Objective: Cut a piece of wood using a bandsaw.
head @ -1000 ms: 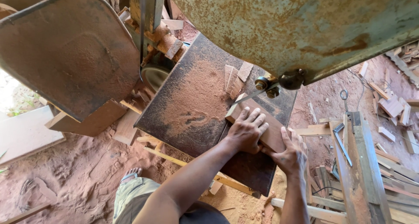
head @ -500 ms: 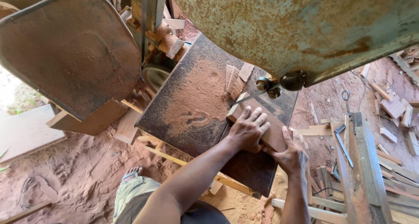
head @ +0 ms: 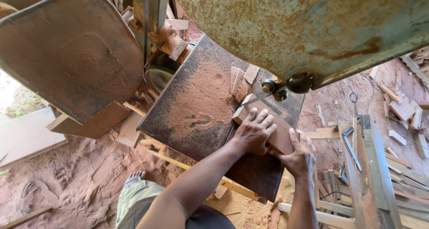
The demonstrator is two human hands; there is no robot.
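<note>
A reddish wooden block [head: 280, 135] lies flat on the dark metal saw table [head: 187, 122], its far end at the blade guide [head: 273, 90]. My left hand [head: 254, 131] presses flat on top of the block with fingers spread. My right hand [head: 298, 154] grips the block's near right end, thumb on top. The thin blade meets the block's far end under the rusty upper housing [head: 313, 28]. A patch of red sawdust [head: 201, 95] covers the table to the left of the block.
Small offcuts [head: 241, 77] lie on the table behind the blade. A rusty wheel cover [head: 67, 50] hangs at left. Planks and scraps [head: 375, 175] pile up at right. Sawdust covers the ground; a bare foot [head: 134, 177] stands below the table.
Both hands and the block have edged slightly toward the blade; little else differs.
</note>
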